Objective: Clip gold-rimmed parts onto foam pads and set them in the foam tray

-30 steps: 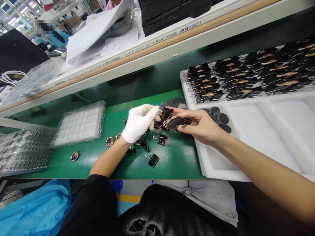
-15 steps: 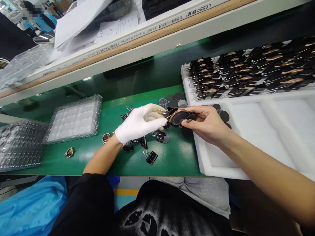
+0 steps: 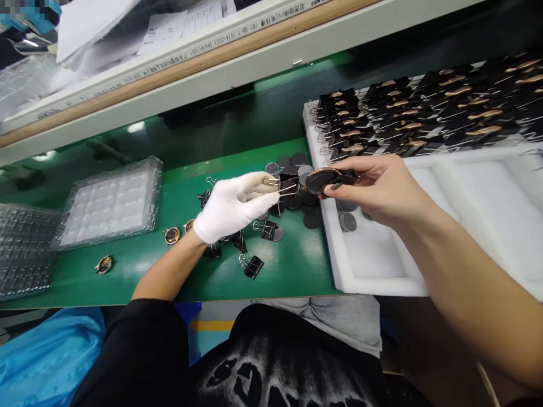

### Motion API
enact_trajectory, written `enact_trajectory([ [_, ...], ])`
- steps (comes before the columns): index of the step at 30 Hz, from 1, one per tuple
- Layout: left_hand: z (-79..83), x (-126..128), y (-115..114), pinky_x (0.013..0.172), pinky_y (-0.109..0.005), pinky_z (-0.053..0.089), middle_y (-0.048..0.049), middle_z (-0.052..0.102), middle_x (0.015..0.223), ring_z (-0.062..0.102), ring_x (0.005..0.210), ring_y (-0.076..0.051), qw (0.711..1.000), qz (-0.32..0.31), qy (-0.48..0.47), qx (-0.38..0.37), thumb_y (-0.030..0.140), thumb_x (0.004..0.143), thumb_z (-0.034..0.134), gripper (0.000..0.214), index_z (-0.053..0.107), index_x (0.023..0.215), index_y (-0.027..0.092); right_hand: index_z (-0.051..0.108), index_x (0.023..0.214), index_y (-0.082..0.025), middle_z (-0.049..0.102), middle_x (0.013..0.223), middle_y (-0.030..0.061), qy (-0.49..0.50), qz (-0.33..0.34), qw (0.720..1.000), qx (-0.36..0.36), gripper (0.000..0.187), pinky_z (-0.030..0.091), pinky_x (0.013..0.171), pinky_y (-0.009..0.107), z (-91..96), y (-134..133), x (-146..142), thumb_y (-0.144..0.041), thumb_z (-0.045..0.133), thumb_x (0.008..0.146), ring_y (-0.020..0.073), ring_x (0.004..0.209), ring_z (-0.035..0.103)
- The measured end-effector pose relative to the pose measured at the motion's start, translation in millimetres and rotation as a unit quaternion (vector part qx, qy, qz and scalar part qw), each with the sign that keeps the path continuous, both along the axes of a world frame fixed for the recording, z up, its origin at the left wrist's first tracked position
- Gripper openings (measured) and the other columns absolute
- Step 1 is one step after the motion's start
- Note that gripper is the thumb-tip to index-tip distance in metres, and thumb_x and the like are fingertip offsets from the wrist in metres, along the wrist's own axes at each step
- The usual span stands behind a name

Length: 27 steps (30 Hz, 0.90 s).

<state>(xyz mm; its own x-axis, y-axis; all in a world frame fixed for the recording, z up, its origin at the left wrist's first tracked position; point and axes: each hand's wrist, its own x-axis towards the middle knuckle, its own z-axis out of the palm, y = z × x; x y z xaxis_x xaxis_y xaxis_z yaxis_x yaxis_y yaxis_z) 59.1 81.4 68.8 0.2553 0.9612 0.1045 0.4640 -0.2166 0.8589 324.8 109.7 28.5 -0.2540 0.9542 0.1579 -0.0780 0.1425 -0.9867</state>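
While left hand (image 3: pixel 231 206) grips clip (image 3: pixel 289 185), right hand (image 3: pixel 387 183) pinches case (image 3: pixel 320 181).

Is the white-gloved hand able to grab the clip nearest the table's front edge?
Probably yes: nothing covers the front clip. The left hand might need to put down its held clip first.

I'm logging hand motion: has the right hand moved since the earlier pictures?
Yes: the right hand has moved rightward, farther over the white tray.
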Motion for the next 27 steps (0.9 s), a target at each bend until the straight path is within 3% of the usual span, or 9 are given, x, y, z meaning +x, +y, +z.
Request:
enact_trajectory([
  [5, -4.7, 4, 1, 0.087, -0.032, 0.065, -0.0075, 0.082, 0.101, 0.079, 0.091, -0.021, 0.999, -0.027, 0.003, 0.033, 0.049, 0.083, 0.079, 0.04, 0.08, 0.105, 0.015, 0.085, 0.092, -0.025, 0.082, 0.094, 0.0044, -0.046, 0.024, 0.999, 0.012, 0.031, 0.068, 0.083, 0.04, 5.4, -5, -1, -0.043, 0.095, 0.068, 0.0259, 0.091, 0.078],
  [12, -8.4, 11, 2, 0.081, -0.029, 0.063, -0.0045, 0.082, 0.09, 0.077, 0.086, -0.02, 0.998, -0.022, 0.043, 0.048, 0.044, 0.084, 0.075, 0.031, 0.082, 0.094, 0.015, 0.084, 0.09, -0.027, 0.082, 0.093, 0.0027, -0.065, 0.009, 0.998, 0.023, 0.032, 0.068, 0.085, 0.043, 2.4, -8, -6, -0.042, 0.098, 0.064, 0.0271, 0.09, 0.078],
  [19, -4.4, 16, -1, 0.09, -0.031, 0.064, -0.008, 0.081, 0.107, 0.078, 0.099, -0.022, 1.0, -0.011, 0.028, -0.002, 0.045, 0.085, 0.076, 0.04, 0.076, 0.112, 0.016, 0.083, 0.088, -0.025, 0.081, 0.092, 0.0033, -0.072, -0.003, 0.997, 0.039, 0.035, 0.068, 0.08, 0.04, 2.1, -6, -5, -0.048, 0.095, 0.066, 0.0252, 0.088, 0.077],
  [21, -2.3, 15, -2, 0.087, -0.032, 0.065, -0.0091, 0.081, 0.105, 0.079, 0.096, -0.022, 0.999, -0.034, -0.003, -0.039, 0.056, 0.085, 0.076, 0.054, 0.071, 0.12, 0.016, 0.083, 0.089, -0.025, 0.081, 0.093, 0.0034, -0.065, -0.009, 0.996, 0.059, 0.033, 0.068, 0.08, 0.039, 2.0, -7, -5, -0.048, 0.094, 0.068, 0.024, 0.087, 0.077],
  [23, -0.8, 15, -2, 0.076, -0.032, 0.066, -0.0086, 0.08, 0.095, 0.079, 0.082, -0.022, 0.988, -0.057, -0.062, -0.127, 0.071, 0.087, 0.067, 0.068, 0.065, 0.128, 0.017, 0.083, 0.09, -0.027, 0.082, 0.094, 0.0033, -0.078, -0.019, 0.991, 0.11, 0.027, 0.067, 0.082, 0.04, 0.5, -8, -5, -0.046, 0.091, 0.073, 0.0241, 0.088, 0.077],
  [25, 0.3, 16, -1, 0.06, -0.03, 0.063, -0.0078, 0.076, 0.08, 0.075, 0.064, -0.02, 0.957, -0.067, -0.124, -0.255, 0.082, 0.088, 0.055, 0.073, 0.066, 0.121, 0.018, 0.083, 0.09, -0.03, 0.082, 0.098, 0.0034, -0.117, -0.023, 0.975, 0.189, 0.018, 0.066, 0.089, 0.044, -2.5, -9, -6, -0.044, 0.086, 0.08, 0.0263, 0.093, 0.077],
  [27, 2.0, 19, 0, 0.047, -0.027, 0.054, -0.0053, 0.068, 0.066, 0.067, 0.051, -0.016, 0.919, -0.06, -0.163, -0.353, 0.083, 0.087, 0.055, 0.067, 0.069, 0.102, 0.018, 0.083, 0.091, -0.034, 0.081, 0.105, 0.0025, -0.165, -0.015, 0.949, 0.268, 0.008, 0.063, 0.098, 0.049, -5.7, -9, -4, -0.039, 0.079, 0.086, 0.0285, 0.102, 0.076],
])
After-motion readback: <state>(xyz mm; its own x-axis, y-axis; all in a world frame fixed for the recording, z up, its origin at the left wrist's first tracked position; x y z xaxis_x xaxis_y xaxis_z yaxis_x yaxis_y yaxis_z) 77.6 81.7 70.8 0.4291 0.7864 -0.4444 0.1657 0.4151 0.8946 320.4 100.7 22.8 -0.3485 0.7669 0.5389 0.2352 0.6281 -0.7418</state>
